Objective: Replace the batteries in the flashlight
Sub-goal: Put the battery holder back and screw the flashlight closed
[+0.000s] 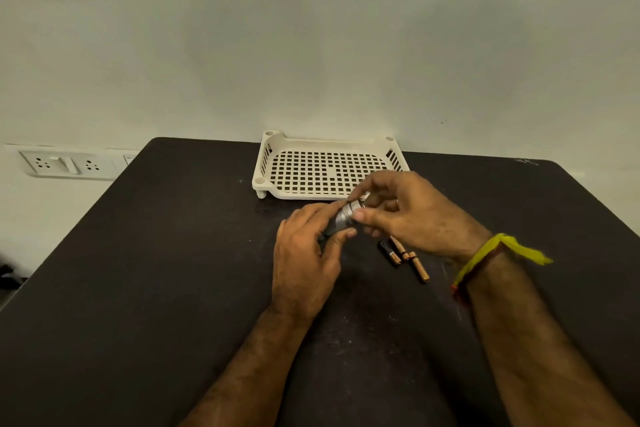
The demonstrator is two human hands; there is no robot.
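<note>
Over the middle of the bench (173,253), the left hand (304,263) grips the flashlight (341,220) body while the right hand (408,215) pinches its head. 3 batteries (403,255) lie just beside, toward the right edge; the tray (263,163) sits at the far edge.

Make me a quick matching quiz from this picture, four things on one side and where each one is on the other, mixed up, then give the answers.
Things:
1. flashlight
2. batteries
3. white tray
4. yellow band

Places:
A. at the table's far edge, by the wall
B. around the right wrist
C. held between both hands
D. lying on the table under the right hand

Pairs: 1-C, 2-D, 3-A, 4-B. The left hand grips the flashlight's body; the right hand's fingers pinch its end.
</note>
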